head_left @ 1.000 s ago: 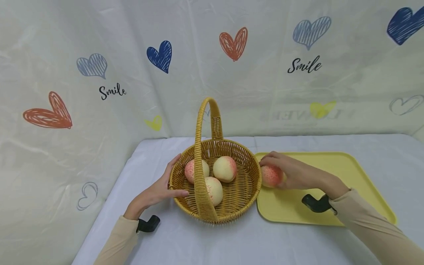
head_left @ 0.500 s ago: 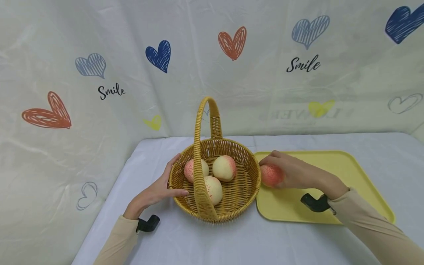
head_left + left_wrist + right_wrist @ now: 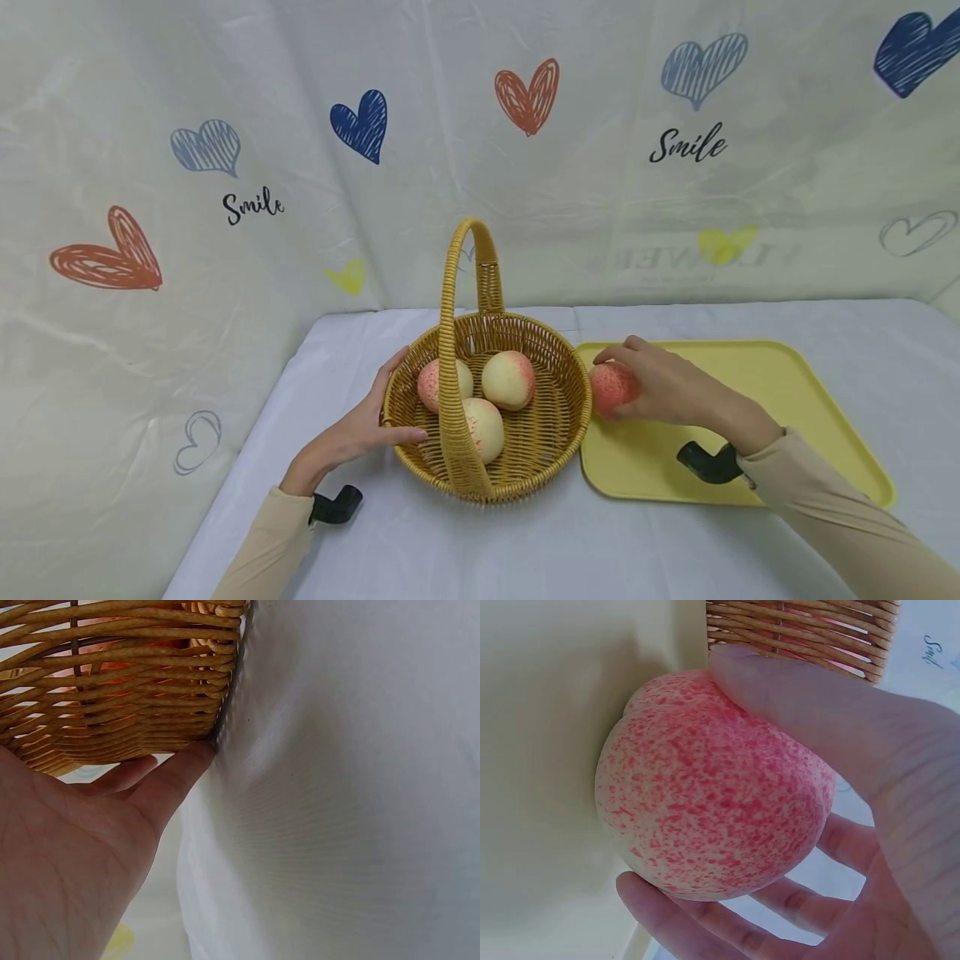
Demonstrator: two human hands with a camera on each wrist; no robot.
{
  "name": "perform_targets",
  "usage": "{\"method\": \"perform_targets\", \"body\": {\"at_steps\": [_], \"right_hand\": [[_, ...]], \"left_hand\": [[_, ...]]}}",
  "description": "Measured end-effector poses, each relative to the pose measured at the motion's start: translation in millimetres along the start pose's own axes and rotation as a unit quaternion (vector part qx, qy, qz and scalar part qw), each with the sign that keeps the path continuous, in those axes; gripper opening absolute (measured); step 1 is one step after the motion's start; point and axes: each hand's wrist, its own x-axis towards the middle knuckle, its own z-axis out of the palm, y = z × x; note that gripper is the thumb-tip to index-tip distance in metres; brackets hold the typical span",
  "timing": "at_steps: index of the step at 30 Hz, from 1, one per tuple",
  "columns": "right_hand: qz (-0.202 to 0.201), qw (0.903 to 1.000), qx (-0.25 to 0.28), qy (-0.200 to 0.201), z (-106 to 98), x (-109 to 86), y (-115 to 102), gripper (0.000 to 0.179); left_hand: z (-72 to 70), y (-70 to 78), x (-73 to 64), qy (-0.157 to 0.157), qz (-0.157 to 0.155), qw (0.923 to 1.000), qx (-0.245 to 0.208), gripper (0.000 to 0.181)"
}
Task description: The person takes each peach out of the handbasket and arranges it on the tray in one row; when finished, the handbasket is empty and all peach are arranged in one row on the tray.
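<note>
Since the earlier frames the right hand [image 3: 663, 385] and its speckled peach [image 3: 615, 389] have shifted slightly up the frame, while the left hand [image 3: 358, 429] and the wicker basket [image 3: 542, 429] keep their places. The right hand grips that peach between thumb and fingers, right of centre, just beside the basket at the left end of the yellow tray [image 3: 768, 387]; whether it touches the tray I cannot tell. At centre, the left hand holds the basket's left side, thumb over the rim, fingers outside. Three more peaches [image 3: 508, 381] lie inside, left of the basket's middle.
</note>
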Motion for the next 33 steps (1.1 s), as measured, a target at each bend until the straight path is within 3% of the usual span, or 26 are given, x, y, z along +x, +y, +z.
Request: {"method": "perform_targets", "body": {"at_steps": [22, 33], "right_hand": [[-0.017, 0.9998, 0.003, -0.013, -3, -1.2, 4, 0.060], [-0.011, 0.9998, 0.010, -0.016, -28, 0.6, -2, 0.061]], "left_hand": [[-0.2, -2.1, 0.8, -0.001, 0.001, 1.0000, 0.008, 0.119], [0.3, -0.2, 0.5, -0.001, 0.003, 1.0000, 0.001, 0.120]]}}
